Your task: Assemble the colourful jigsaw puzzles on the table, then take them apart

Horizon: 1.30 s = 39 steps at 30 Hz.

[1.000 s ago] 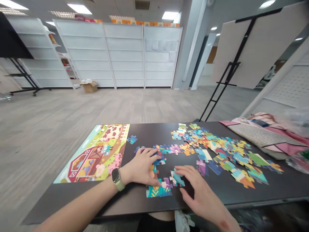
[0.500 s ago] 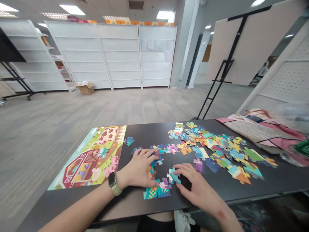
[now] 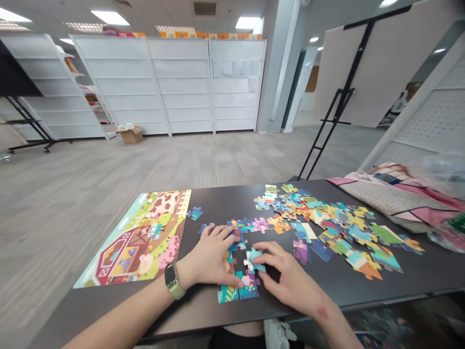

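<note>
Spread flat, my left hand [image 3: 209, 257] rests on the left side of a partly joined jigsaw [image 3: 229, 293], its thumb on the lower pieces. Part of the jigsaw is hidden under that hand. Between thumb and fingers, my right hand [image 3: 286, 274] grips a teal puzzle piece [image 3: 255, 261] with pink and white marks. That piece sits at the right side of the jigsaw, just above the purple and teal bottom pieces; whether it is locked in, I cannot tell. A dark gap of table shows left of it. An orange piece [image 3: 279, 224] ends the jigsaw's upper row.
A heap of loose puzzle pieces [image 3: 327, 218] covers the table's right part. Left lies a farm picture sheet [image 3: 145, 247], with a blue piece [image 3: 195, 213] near its upper right corner. A pink patterned cloth bag [image 3: 392, 194] lies at the far right of the black table [image 3: 174, 315].
My right hand has moved slightly left and up with the teal puzzle piece, bringing it against the jigsaw's right side. My left hand stays flat in place.
</note>
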Each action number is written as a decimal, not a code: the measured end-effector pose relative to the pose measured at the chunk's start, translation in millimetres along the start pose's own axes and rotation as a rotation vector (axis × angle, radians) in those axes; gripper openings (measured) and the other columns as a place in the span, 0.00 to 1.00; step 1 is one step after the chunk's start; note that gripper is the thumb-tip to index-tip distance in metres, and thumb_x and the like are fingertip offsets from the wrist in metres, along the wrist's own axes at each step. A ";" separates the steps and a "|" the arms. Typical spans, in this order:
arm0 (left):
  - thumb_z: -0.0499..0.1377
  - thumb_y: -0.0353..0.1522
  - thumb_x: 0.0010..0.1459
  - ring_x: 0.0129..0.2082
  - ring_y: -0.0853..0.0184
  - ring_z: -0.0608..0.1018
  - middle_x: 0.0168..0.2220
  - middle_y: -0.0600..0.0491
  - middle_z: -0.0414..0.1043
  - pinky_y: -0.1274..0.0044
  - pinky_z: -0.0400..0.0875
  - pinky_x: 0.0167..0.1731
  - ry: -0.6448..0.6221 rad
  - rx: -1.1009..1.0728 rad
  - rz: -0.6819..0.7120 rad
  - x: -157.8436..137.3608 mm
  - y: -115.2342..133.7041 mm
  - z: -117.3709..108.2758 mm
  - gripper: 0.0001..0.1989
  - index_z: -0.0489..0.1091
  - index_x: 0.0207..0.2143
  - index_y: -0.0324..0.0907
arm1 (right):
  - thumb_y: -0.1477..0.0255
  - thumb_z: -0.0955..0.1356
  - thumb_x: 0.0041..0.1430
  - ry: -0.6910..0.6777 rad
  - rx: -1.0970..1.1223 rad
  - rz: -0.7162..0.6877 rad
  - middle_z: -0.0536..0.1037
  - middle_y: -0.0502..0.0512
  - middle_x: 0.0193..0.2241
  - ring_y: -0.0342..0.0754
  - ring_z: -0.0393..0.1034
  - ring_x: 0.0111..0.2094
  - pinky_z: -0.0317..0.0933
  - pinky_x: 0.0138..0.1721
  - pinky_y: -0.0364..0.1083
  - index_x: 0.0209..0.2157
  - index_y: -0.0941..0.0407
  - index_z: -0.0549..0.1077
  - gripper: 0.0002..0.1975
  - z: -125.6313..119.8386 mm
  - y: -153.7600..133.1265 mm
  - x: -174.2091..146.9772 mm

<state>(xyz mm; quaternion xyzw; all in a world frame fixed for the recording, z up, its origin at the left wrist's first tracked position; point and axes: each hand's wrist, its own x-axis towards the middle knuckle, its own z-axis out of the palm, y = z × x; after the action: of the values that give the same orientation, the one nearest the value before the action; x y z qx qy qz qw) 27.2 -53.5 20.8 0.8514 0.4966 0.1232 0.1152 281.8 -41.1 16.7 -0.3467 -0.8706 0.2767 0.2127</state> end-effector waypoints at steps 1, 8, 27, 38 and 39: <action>0.64 0.61 0.44 0.64 0.44 0.62 0.66 0.43 0.60 0.50 0.52 0.62 0.000 0.006 0.004 -0.2 0.5 -0.4 0.46 0.65 0.60 0.46 | 0.79 0.65 0.57 -0.010 0.006 -0.007 0.71 0.57 0.56 0.52 0.66 0.58 0.62 0.59 0.53 0.44 0.50 0.77 0.16 0.7 -2.0 2.7; 0.63 0.61 0.45 0.64 0.42 0.62 0.66 0.41 0.60 0.52 0.56 0.61 0.004 -0.003 0.026 -1.1 0.7 1.1 0.47 0.65 0.60 0.44 | 0.79 0.65 0.57 -0.006 -0.006 0.005 0.71 0.57 0.57 0.53 0.66 0.59 0.62 0.59 0.55 0.42 0.50 0.76 0.15 0.6 3.1 6.3; 0.66 0.59 0.43 0.66 0.42 0.59 0.69 0.41 0.55 0.52 0.54 0.61 -0.056 -0.078 -0.031 -0.4 0.8 -3.8 0.47 0.64 0.60 0.46 | 0.80 0.65 0.56 0.002 0.017 -0.010 0.72 0.57 0.54 0.54 0.67 0.55 0.64 0.56 0.56 0.38 0.50 0.76 0.13 -5.5 14.4 -18.0; 0.66 0.60 0.44 0.67 0.42 0.58 0.69 0.42 0.54 0.52 0.53 0.63 -0.074 -0.095 -0.028 0.1 2.3 -7.1 0.47 0.64 0.61 0.46 | 0.80 0.65 0.55 -0.039 -0.032 -0.077 0.74 0.55 0.53 0.54 0.66 0.55 0.61 0.57 0.57 0.34 0.51 0.77 0.12 -6.3 11.3 -18.5; 0.66 0.60 0.44 0.67 0.42 0.58 0.69 0.42 0.54 0.52 0.53 0.63 -0.079 -0.096 -0.031 0.3 2.5 -7.4 0.47 0.64 0.61 0.46 | 0.81 0.65 0.54 -0.042 -0.029 -0.069 0.73 0.55 0.53 0.54 0.66 0.55 0.61 0.57 0.57 0.35 0.51 0.77 0.13 -6.8 10.7 -18.5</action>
<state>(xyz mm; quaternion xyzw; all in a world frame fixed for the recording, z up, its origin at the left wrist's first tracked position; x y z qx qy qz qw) 26.9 -53.9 28.6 0.8414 0.4982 0.1111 0.1773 303.3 -45.7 11.8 -0.3138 -0.8902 0.2637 0.1988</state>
